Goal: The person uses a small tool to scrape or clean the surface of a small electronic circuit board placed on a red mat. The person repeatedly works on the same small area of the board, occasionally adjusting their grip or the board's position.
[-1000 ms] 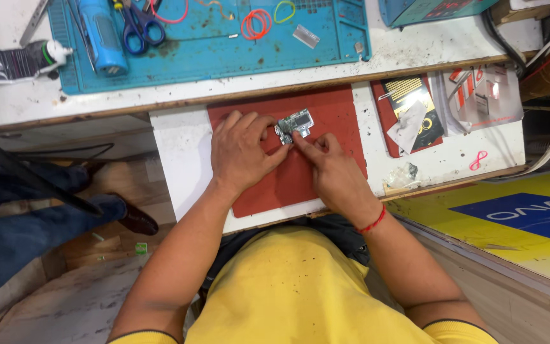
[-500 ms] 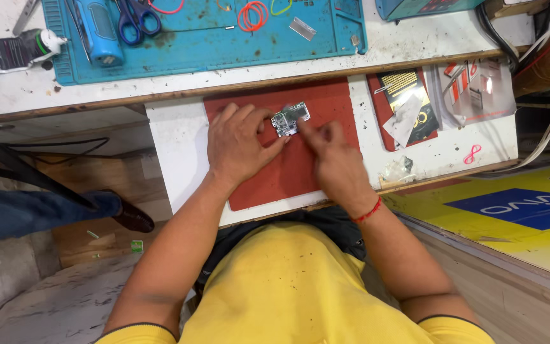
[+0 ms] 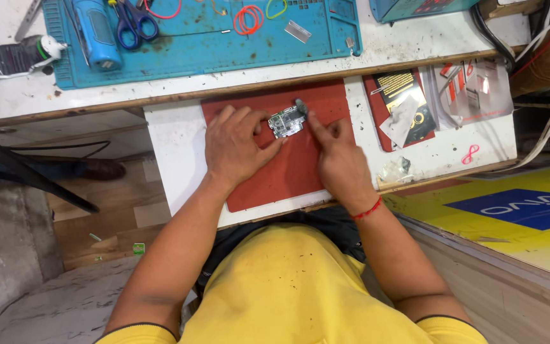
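White and speckled with marks, the counter carries a red mat directly in front of the person. On the far part of that mat lies a small green circuit board. The left hand rests flat on the mat just left of the board, its fingertips pinching the board's left edge and holding it down. The right hand lies to the right, forefinger stretched out to a small dark round part at the board's far right corner; the other fingers are curled in, clamped on nothing that shows. A red thread circles the right wrist. Farther off sits a blue work mat with blue-handled scissors, a blue tool and orange rubber bands. To the right lie a dark red packet and clear plastic bags.
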